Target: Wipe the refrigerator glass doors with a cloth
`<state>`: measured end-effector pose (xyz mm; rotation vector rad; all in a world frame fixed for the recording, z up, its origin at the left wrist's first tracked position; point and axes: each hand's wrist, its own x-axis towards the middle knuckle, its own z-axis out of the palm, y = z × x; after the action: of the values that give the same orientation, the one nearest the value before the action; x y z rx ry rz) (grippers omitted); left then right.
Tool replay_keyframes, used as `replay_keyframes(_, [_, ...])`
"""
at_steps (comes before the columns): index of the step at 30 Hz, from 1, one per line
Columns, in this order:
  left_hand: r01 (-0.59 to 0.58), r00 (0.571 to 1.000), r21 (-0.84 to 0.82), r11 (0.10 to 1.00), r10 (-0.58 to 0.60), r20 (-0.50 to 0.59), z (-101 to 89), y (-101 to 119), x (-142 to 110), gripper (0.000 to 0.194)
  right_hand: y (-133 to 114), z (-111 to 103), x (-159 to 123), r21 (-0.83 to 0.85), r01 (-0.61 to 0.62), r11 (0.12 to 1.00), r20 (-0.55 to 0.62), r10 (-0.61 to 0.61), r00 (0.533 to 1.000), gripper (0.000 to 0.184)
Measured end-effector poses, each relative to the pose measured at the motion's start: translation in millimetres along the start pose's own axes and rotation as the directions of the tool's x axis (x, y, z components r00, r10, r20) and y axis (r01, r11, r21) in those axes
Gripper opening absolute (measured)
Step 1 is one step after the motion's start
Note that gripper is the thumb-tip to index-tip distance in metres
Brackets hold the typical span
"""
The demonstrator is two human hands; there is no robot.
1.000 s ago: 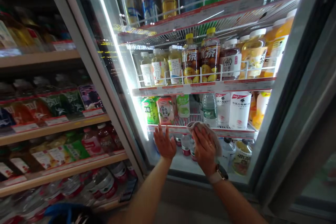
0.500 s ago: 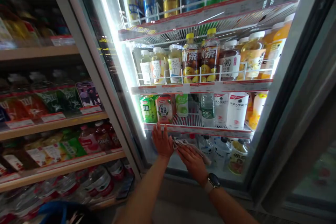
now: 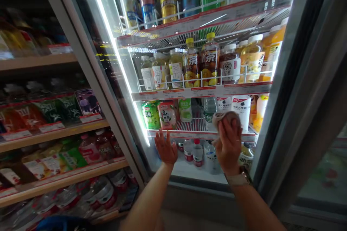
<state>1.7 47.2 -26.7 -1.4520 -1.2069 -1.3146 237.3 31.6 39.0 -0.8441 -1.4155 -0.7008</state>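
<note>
My left hand (image 3: 166,148) lies flat against the glass fridge door (image 3: 187,173), its fingers spread and holding nothing. My right hand (image 3: 228,144) grips a bunched grey-white cloth (image 3: 223,118) against the same pane, level with the lower wire shelf (image 3: 195,133). A watch (image 3: 240,178) sits on my right wrist. Behind the glass stand bottled teas (image 3: 200,65), cartons and cans on shelves with red price strips. The cloth and my right hand hide some bottles.
To the left, wooden shelves (image 3: 54,130) hold bottled drinks and boxed packs. A dark metal door frame (image 3: 282,90) runs up the right side, with another glass door beyond it. A blue object (image 3: 62,223) sits at the bottom edge.
My right hand has carried the cloth up and to the right across the glass, and the cloth is bunched tighter. My left hand stays in about the same place on the door.
</note>
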Motion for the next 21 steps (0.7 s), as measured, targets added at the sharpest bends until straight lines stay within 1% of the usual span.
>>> replay_keyframes(2, [-0.005,1.0,0.005,1.0,0.005,0.002,-0.6,0.3,0.8,0.061,3.3,-0.7,5.0,-0.014,-0.062,0.998,-0.067,0.061,0.996,0.064])
replay_keyframes(4, [-0.005,1.0,0.009,1.0,0.005,0.007,-1.1,0.3,1.2,0.061,0.7,2.3,0.5,-0.008,-0.06,0.998,-0.058,0.06,0.997,0.065])
replay_keyframes(7, [-0.005,1.0,0.012,1.0,0.005,0.019,-1.3,-0.3,1.0,0.061,-12.1,11.1,-20.2,0.033,0.006,0.999,0.046,-0.008,0.999,0.065])
replay_keyframes(10, [0.003,1.0,0.012,1.0,-0.003,0.022,-0.2,-1.2,-0.4,0.061,-27.2,19.7,-48.9,0.109,0.088,0.99,0.165,-0.105,0.981,0.062])
replay_keyframes(12, [0.019,1.0,0.015,1.0,-0.019,0.023,1.4,-2.3,-2.4,0.06,-34.6,23.4,-69.3,0.186,0.155,0.97,0.256,-0.2,0.946,0.058])
replay_keyframes(14, [0.035,0.999,0.02,0.999,-0.036,0.029,3.3,-4.0,-4.8,0.059,-39.3,25.2,-88.5,0.286,0.231,0.93,0.343,-0.324,0.881,0.056])
replay_keyframes(16, [0.05,0.998,0.02,0.999,-0.05,0.035,4.9,-6.0,-7.0,0.059,-41.7,25.8,-103.8,0.374,0.289,0.881,0.39,-0.432,0.814,0.055])
replay_keyframes(17, [0.055,0.998,0.018,0.998,-0.055,0.038,5.5,-7.0,-7.7,0.058,-42.1,25.9,-109.2,0.403,0.306,0.863,0.403,-0.467,0.787,0.054])
replay_keyframes(19, [0.055,0.997,0.013,0.998,-0.055,0.046,5.7,-8.2,-7.9,0.058,-41.6,25.6,-114.4,0.43,0.325,0.842,0.419,-0.505,0.755,0.052])
replay_keyframes(21, [0.044,0.998,0.008,0.999,-0.044,0.046,4.7,-8.0,-6.4,0.058,-39.4,24.7,-112.2,0.428,0.342,0.836,0.416,-0.518,0.747,0.049])
